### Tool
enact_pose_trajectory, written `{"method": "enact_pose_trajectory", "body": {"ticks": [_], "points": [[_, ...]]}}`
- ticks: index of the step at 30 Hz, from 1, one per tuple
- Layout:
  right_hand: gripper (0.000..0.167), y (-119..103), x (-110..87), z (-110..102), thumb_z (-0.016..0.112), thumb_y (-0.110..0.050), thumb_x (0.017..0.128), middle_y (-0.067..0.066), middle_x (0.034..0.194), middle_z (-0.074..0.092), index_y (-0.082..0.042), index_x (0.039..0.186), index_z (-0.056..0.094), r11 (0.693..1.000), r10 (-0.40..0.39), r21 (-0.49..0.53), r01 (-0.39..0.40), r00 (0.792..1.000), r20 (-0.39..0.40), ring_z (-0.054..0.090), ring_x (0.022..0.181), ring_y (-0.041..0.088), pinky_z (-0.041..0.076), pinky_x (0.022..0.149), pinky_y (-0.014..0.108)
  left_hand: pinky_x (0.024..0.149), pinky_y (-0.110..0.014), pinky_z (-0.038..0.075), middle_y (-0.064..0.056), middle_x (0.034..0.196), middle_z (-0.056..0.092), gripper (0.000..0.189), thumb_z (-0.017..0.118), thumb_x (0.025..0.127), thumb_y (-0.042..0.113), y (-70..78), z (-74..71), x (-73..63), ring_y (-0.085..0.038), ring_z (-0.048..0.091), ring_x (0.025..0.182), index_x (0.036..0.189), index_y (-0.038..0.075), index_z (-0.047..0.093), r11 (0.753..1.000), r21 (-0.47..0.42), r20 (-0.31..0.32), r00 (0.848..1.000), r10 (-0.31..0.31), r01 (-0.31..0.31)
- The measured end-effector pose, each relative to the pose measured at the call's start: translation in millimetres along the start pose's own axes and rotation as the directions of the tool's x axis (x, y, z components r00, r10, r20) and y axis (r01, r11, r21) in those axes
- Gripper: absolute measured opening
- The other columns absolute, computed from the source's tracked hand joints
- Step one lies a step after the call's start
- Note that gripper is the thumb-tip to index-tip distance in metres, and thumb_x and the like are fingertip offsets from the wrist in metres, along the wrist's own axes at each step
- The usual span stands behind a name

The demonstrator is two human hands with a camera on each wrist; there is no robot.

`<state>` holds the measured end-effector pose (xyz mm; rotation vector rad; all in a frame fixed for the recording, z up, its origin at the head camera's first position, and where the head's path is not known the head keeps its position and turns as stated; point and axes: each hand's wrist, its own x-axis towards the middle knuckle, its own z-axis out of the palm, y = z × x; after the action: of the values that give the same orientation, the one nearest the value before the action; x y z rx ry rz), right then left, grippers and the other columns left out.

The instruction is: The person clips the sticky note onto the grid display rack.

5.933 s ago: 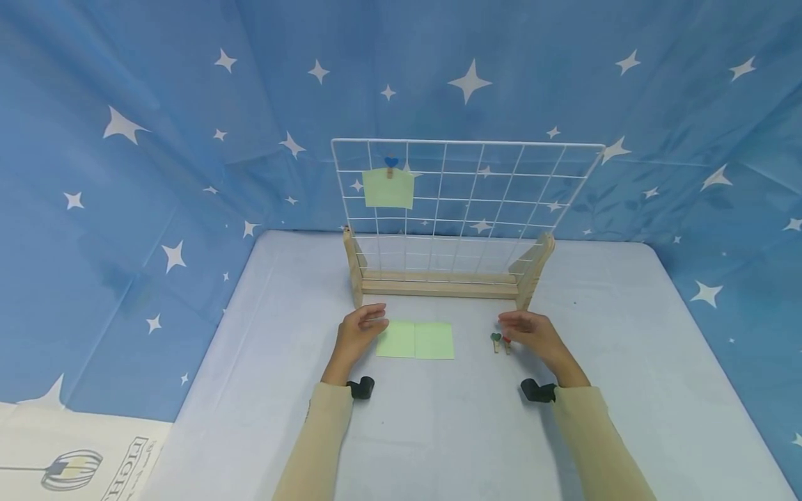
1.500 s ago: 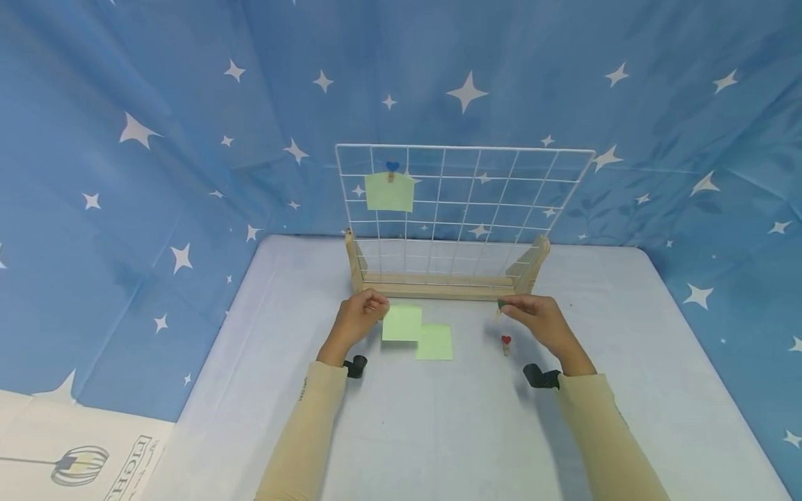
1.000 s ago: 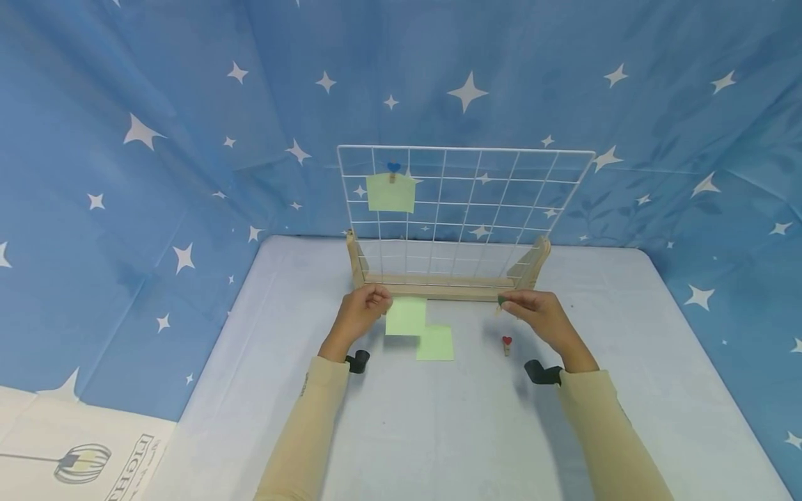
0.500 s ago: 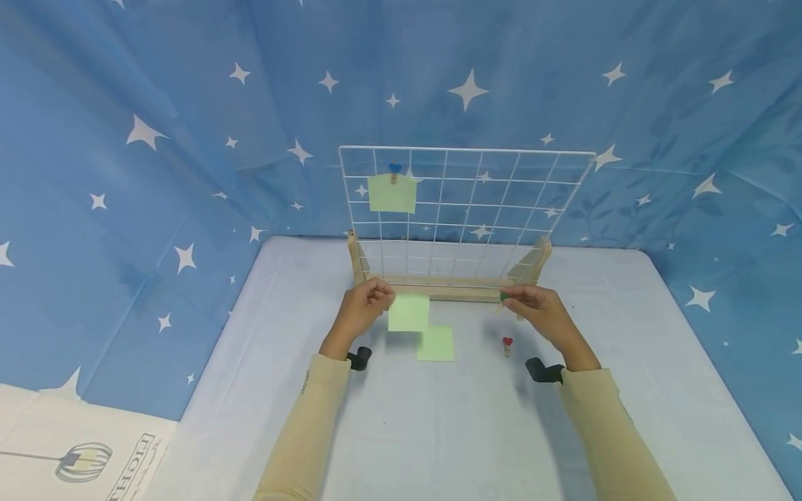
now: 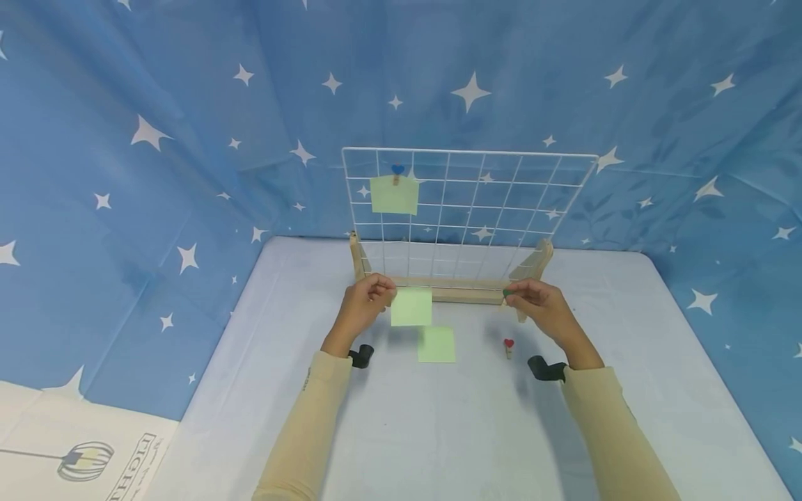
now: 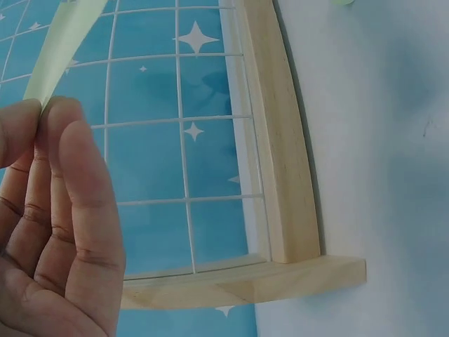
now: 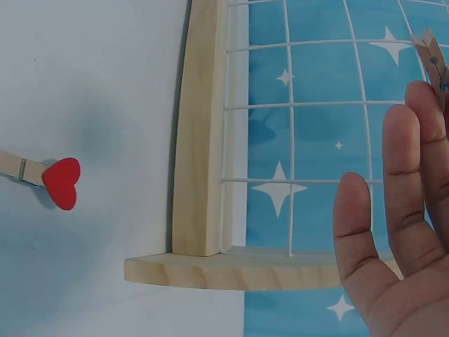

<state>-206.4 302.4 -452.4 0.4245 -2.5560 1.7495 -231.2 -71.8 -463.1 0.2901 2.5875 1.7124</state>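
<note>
My left hand (image 5: 366, 306) pinches a pale green sticky note (image 5: 411, 307) at its upper left corner, raised above the table; the left wrist view shows the note (image 6: 66, 45) edge-on between thumb and finger. In my right hand (image 5: 541, 306) is a small wooden clothespin (image 7: 433, 60) with a green heart (image 5: 507, 294), its tip pointing up past the fingers in the right wrist view. A second green note (image 5: 437, 346) lies flat on the table. Another clothespin with a red heart (image 5: 509, 344) lies below my right hand.
Behind the hands stands a white wire grid (image 5: 470, 151) in a wooden base (image 5: 470, 295). High on its left, a clothespin with a blue heart (image 5: 397, 170) holds a green note (image 5: 394, 195). A starry blue cloth (image 5: 282, 83) hangs behind the white table (image 5: 401, 438).
Both hands have come up from the table toward the grid: the left has lifted one of the two flat notes, the right has picked up the green-heart clothespin. Both still inch forward.
</note>
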Motion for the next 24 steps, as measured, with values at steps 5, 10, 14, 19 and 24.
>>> {"method": "enact_pose_trajectory", "body": {"ticks": [5,10,14,19,24], "points": [[0.021,-4,1.6,-2,0.065,0.003,0.106,0.000,0.110,0.075,0.016,0.122,0.068,1.000,-0.012,-0.023,0.012,1.000,0.003,0.068,0.097,-0.005,0.055,0.086,0.013,0.078,-0.035,0.064,-0.009,0.099,0.073,0.009,0.070,0.107,0.012,2.0,-0.7,1.2,-0.034,0.072,0.090,0.111,0.005,0.074,1.000,-0.027,-0.015,1.000,0.003,-0.004],[0.021,-8,4.0,-4,0.064,0.002,0.107,-0.010,0.110,0.074,0.016,0.121,0.068,0.998,-0.038,-0.041,0.038,0.999,-0.002,0.068,0.100,-0.006,0.055,0.087,0.012,0.080,-0.042,0.065,-0.010,0.100,0.074,0.010,0.070,0.107,0.013,6.0,-2.0,3.4,-0.033,0.074,0.091,0.112,0.006,0.074,0.999,-0.037,-0.021,1.000,0.010,-0.010],[0.020,-11,5.6,-5,0.064,0.001,0.107,-0.018,0.108,0.072,0.016,0.120,0.068,0.997,-0.065,-0.050,0.064,0.998,-0.010,0.067,0.101,-0.006,0.054,0.088,0.011,0.083,-0.053,0.065,-0.011,0.099,0.074,0.010,0.070,0.107,0.012,8.7,-2.8,4.7,-0.037,0.074,0.092,0.112,0.004,0.074,0.998,-0.058,-0.023,1.000,0.017,-0.018],[0.019,-16,6.3,-7,0.064,0.002,0.106,-0.019,0.107,0.072,0.015,0.120,0.070,0.995,-0.087,-0.052,0.086,0.996,-0.017,0.067,0.100,-0.006,0.055,0.087,0.012,0.079,-0.043,0.065,-0.011,0.099,0.075,0.010,0.070,0.107,0.012,11.5,-4.1,6.1,-0.030,0.072,0.087,0.112,0.004,0.074,0.997,-0.061,-0.031,0.999,0.035,-0.037],[0.018,-23,6.1,-8,0.065,0.001,0.106,-0.009,0.111,0.075,0.013,0.120,0.071,0.993,-0.100,-0.063,0.098,0.995,-0.026,0.068,0.100,-0.004,0.055,0.087,0.012,0.078,-0.040,0.065,-0.010,0.098,0.074,0.011,0.070,0.107,0.013,15.7,-5.4,7.1,-0.020,0.068,0.083,0.112,0.004,0.074,0.996,-0.071,-0.033,0.998,0.051,-0.053]]}}
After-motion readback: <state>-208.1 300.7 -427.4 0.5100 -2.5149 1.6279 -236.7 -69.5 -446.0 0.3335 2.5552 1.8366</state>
